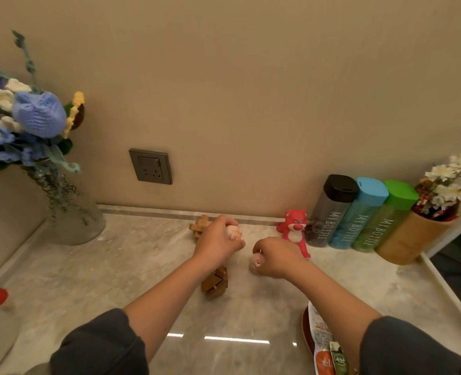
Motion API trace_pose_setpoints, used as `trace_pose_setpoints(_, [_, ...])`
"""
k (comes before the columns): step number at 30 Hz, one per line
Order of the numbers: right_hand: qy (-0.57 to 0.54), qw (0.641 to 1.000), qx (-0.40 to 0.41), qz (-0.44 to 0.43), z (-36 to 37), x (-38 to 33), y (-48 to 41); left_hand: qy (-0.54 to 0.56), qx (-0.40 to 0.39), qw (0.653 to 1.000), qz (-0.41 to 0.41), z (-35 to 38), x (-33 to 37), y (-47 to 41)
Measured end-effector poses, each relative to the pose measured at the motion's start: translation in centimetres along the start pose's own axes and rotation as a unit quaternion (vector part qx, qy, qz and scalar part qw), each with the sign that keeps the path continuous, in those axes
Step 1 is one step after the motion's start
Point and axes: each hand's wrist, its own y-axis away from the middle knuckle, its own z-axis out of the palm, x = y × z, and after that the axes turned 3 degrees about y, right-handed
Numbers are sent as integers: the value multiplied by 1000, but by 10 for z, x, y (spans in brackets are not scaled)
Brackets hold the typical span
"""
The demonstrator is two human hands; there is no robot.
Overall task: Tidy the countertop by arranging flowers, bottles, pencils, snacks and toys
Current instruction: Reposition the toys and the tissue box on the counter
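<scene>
Gripping a pink toy (234,231), the left hand (218,240) hovers left of the red bear (294,229); the right hand (277,257), nearer the bear, grips a second pink toy (257,262).

Left hand (218,240) grips pink toy (234,231); right hand (276,257) grips another pink toy (256,262) on countertop (116,266), red bear (294,228) just beside.

We read "MY BOTTLE" in pale letters down the black-capped bottle (329,212), the blue-capped bottle (357,215) and the green-capped bottle (383,217). Print on the snack packets (324,345) is too blurred.
</scene>
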Motion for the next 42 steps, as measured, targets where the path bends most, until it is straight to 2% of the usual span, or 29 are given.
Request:
trace_pose_setpoints(3, [13, 1000, 13, 2, -5, 11, -18, -18, -21, 1000, 12, 5, -1, -11])
trace_pose_setpoints(8, [149, 984, 89, -26, -17, 21, -45, -18, -52, 998, 43, 13, -8, -32])
trace_pose_setpoints(15, [211, 972, 100, -24, -24, 28, -66, -49, -63, 996, 41, 26, -15, -55])
trace_pose_setpoints(24, [207, 972, 108, -11, -18, 39, -68, -64, -91, 989, 98, 42, -18, -79])
trace_pose_setpoints(33, [200, 962, 184, -18, -4, 50, -75, -18, -81, 992, 94, 58, -19, -93])
trace_pose_setpoints(38, [153, 974, 165, -19, 2, 51, -73, -9, -75, 993, 96, 60, -22, -95])
trace_pose_setpoints(42, [157, 976, 150, -10, 1, 49, -69, -6, -62, 994, 94, 63, -25, -94])
